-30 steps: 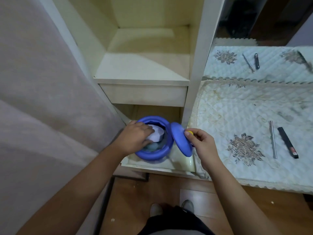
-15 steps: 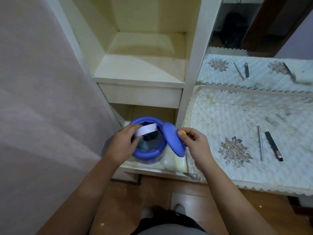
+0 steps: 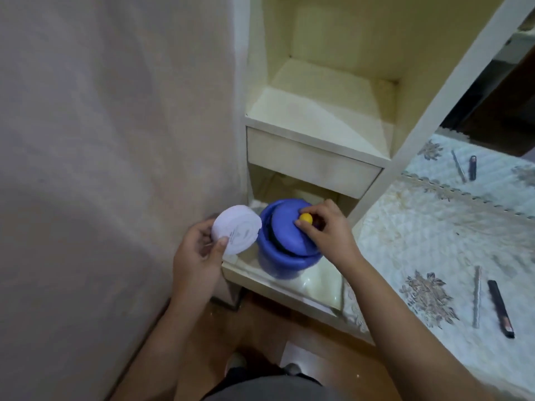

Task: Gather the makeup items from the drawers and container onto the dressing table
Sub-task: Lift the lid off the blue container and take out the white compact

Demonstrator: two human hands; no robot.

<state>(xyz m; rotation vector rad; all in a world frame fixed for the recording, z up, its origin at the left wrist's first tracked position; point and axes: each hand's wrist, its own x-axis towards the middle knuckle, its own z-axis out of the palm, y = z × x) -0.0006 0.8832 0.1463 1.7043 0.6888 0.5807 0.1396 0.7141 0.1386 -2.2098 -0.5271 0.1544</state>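
Note:
A blue round container (image 3: pixel 285 260) stands on the low cream shelf (image 3: pixel 278 285) under a closed drawer (image 3: pixel 311 166). My right hand (image 3: pixel 325 230) pinches the yellow knob (image 3: pixel 305 217) of the blue lid (image 3: pixel 285 227), which lies tilted on the container's mouth. My left hand (image 3: pixel 198 253) holds a flat round white compact (image 3: pixel 236 229) to the left of the container, clear of it. On the quilted dressing table cover (image 3: pixel 434 244) lie a silver pencil (image 3: pixel 476 296) and a black stick (image 3: pixel 500 308) near the front, and two more slim sticks (image 3: pixel 466 166) farther back.
A pale curtain (image 3: pixel 101 169) hangs on the left, close to my left hand. An open cream shelf compartment (image 3: pixel 324 105) sits above the drawer. A white upright post (image 3: pixel 428 111) separates the shelves from the table. Wooden floor and my feet show below.
My left hand has lifted the white compact out of the blue container and moved it left. My right hand has swung the lid back over the container's mouth. The view has turned left.

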